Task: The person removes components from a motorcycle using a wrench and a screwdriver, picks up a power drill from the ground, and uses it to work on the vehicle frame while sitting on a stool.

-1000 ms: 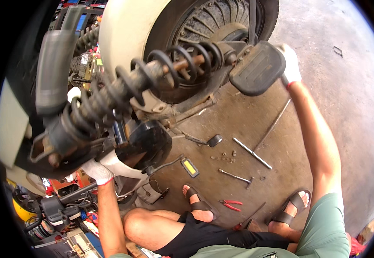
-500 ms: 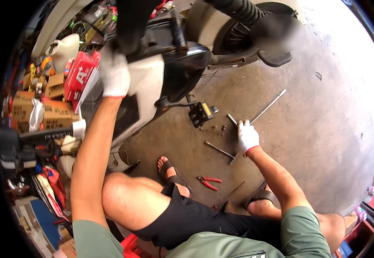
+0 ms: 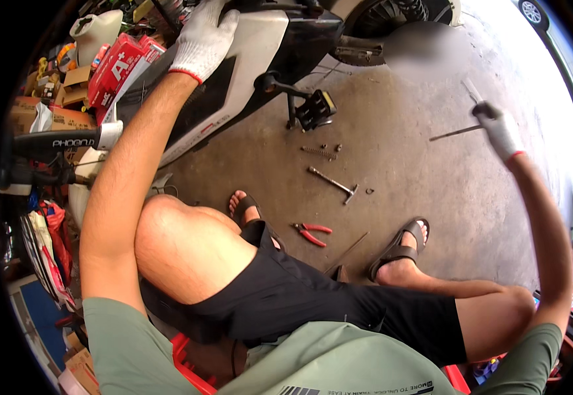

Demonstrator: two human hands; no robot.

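Boxes [image 3: 116,72] sit left, contents indistinct; right hand [image 3: 501,129] grips metal tool [image 3: 456,133], left hand [image 3: 204,45] spread on white panel [image 3: 258,43].

Upper left of centre: a smooth white plastic-looking panel [image 3: 263,46] beneath a matt, knitted white cloth glove [image 3: 204,43]. Centre: a shiny T-shaped metal wrench [image 3: 330,180] and pliers [image 3: 305,227] with smooth red plastic-looking grips, on a dull, stained brownish-grey concrete floor [image 3: 418,184].

Left hand [image 3: 205,43] reaches forward, back up; right hand [image 3: 500,129] clenched, arm outstretched.
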